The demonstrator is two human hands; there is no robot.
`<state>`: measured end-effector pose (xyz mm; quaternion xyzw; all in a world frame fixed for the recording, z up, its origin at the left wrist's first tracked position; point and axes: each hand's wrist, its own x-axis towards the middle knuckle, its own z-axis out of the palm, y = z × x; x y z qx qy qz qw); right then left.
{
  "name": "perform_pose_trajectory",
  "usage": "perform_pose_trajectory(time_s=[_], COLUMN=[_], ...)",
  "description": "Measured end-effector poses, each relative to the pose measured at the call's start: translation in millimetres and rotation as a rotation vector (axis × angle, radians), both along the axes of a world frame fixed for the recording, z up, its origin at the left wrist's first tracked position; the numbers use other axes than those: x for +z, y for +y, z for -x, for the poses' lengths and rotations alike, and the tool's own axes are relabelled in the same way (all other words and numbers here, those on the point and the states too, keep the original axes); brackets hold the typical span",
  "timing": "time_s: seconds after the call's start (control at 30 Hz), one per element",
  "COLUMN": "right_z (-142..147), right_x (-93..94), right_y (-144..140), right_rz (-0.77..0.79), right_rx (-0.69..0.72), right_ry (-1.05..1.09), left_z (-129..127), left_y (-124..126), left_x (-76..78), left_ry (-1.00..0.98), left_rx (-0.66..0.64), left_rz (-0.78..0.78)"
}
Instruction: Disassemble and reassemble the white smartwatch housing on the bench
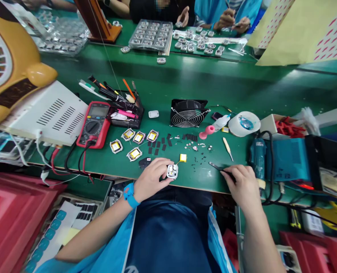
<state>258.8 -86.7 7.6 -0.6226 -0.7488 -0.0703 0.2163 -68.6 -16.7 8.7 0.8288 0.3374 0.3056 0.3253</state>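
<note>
Near the front edge of the green table, my left hand (154, 176) grips a small white device housing (172, 171) between thumb and fingers, its open inside facing up. A thin wire runs from it to a yellow battery pack (183, 157) lying just beyond. My right hand (240, 182) is closed on a pair of dark tweezers (217, 166), whose tips point left toward the housing but stay apart from it. Several similar housings with yellow-edged cells (134, 153) lie beyond my left hand. Black rectangular pads (158, 144) and tiny loose parts (195, 148) are scattered ahead.
A black fan (189, 113) stands mid-table. A red multimeter (93, 124) and a tool holder (128, 110) are at left. A white tub (244, 123), a pink-based bottle (214, 128) and a teal soldering station (289, 159) stand right. Other people's hands (228, 19) work across the table.
</note>
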Motion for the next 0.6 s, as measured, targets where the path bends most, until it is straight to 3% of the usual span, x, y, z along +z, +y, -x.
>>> perform_pose_trajectory(time_s=[0.27, 0.47, 0.6], right_z=[17, 5, 2], right_x=[1.6, -4.6, -8.4], right_y=[-1, -3, -2], right_rz=[-0.002, -0.020, -0.047], right_rx=[-0.024, -0.061, -0.065], right_ry=[0.001, -0.008, 0.022], left_z=[-2, 0, 0], left_y=[-1, -7, -9], left_x=[0.8, 1.5, 2.7], left_ry=[0.014, 0.036, 0.032], left_rx=[0.009, 0.056, 0.127], left_rz=[-0.030, -0.074, 0.010])
